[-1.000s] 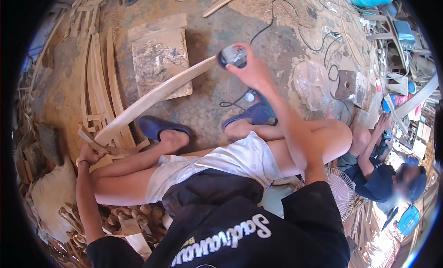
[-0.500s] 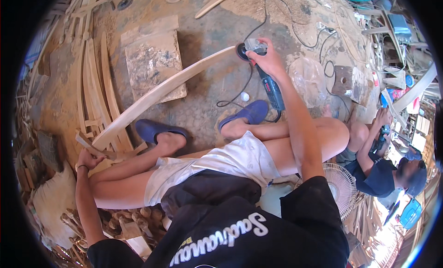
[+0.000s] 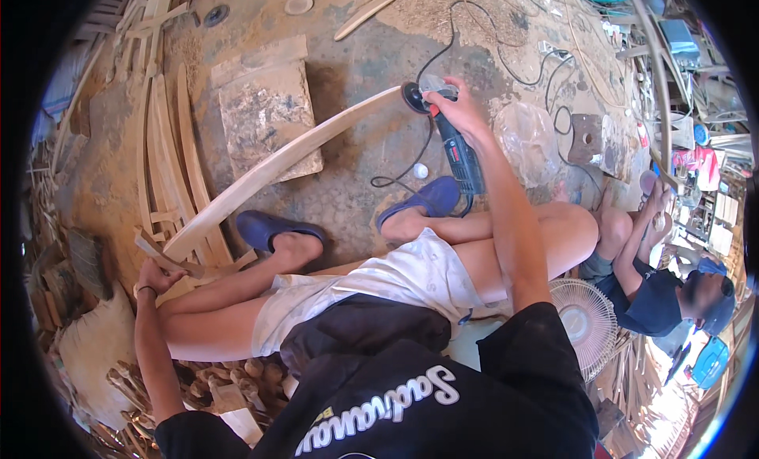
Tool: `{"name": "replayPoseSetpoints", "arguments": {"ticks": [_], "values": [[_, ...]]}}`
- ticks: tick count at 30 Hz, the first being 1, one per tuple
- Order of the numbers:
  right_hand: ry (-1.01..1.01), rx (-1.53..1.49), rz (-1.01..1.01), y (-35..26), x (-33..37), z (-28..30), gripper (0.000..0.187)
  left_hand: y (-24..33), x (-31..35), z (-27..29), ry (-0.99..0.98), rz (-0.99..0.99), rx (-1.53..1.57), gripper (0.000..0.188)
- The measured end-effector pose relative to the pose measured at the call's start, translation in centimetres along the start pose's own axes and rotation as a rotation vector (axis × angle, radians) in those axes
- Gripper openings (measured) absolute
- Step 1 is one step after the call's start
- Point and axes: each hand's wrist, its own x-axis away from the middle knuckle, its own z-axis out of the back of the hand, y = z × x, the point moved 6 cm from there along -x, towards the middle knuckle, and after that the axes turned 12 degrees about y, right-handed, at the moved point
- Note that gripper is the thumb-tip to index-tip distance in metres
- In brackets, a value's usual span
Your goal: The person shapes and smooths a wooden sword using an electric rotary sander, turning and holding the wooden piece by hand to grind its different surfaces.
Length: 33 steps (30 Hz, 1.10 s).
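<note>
Head view: smoothing of the far end of a long, curved wooden strip (image 3: 273, 166) is judged to be the step in hand. For the next move, a steady lower end and a disc (image 3: 413, 98) guided evenly along the wood seem to be called for. The strip is seen lying aslant between the two hands, its middle crossing the corner of a stained slab (image 3: 265, 115). Its upper tip is placed at the disc of a blue angle grinder (image 3: 457, 154); whether the two touch cannot be told. The grinder's head is grasped by the right hand (image 3: 461, 111), with the fingers closed around it. Near the strip's lower end, the left hand (image 3: 160, 277) is partly curled beside a bent wooden piece (image 3: 152, 248); what is gripped there cannot be made out.
</note>
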Motion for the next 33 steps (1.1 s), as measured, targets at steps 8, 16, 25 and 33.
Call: {"name": "replayPoseSetpoints", "arguments": {"ticks": [8, 16, 25, 33], "values": [[0.138, -0.085, -0.079, 2.5, -1.2, 3.8, 0.088, -1.7, -2.7, -3.6, -0.109, 0.231, 0.09, 0.059], [0.055, 0.059, 0.475, -7.8, 10.4, -3.0, 0.078, 8.2, -6.2, 0.3, 0.254, 0.204, 0.018, 0.069], [-0.386, 0.291, 0.724, -18.5, 29.5, -20.9, 0.078, 9.9, -3.7, 3.3, 0.18, 0.255, 0.105, 0.09], [-0.558, 0.333, 0.844, -22.0, 34.8, -26.9, 0.073, 11.1, -3.3, 3.9, 0.166, 0.233, 0.104, 0.089]]}}
